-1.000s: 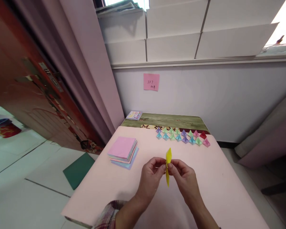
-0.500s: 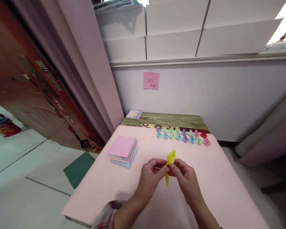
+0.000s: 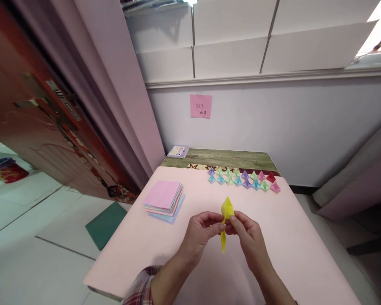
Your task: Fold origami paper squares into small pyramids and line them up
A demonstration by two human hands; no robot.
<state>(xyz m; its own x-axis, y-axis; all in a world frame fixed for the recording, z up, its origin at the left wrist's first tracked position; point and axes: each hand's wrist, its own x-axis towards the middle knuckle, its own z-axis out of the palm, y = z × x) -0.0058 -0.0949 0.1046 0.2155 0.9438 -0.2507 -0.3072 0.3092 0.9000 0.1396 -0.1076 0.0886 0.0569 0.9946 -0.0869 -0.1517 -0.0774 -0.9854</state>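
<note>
Both of my hands pinch a folded yellow paper piece (image 3: 226, 210) just above the pink table surface (image 3: 285, 241). My left hand (image 3: 203, 234) grips it from the left, my right hand (image 3: 246, 233) from the right, fingertips meeting at its middle. The paper stands roughly upright, its upper part spread open and a narrow point hanging below my fingers. A stack of coloured square paper sheets (image 3: 164, 201), pink on top, lies to the left of my hands. Two rows of several small folded paper shapes (image 3: 243, 180) in mixed colours sit near the far edge.
A small printed paper pack (image 3: 178, 151) lies on the green wooden strip (image 3: 228, 159) beyond the pink surface. A pink note (image 3: 200, 106) is stuck on the white wall. A red door (image 3: 28, 114) and a curtain (image 3: 114, 84) stand at left, with a green sheet (image 3: 105, 223) on the floor.
The upper part of the yellow paper has spread open from a flat narrow strip into a wider cupped shape. My hands stayed in nearly the same place.
</note>
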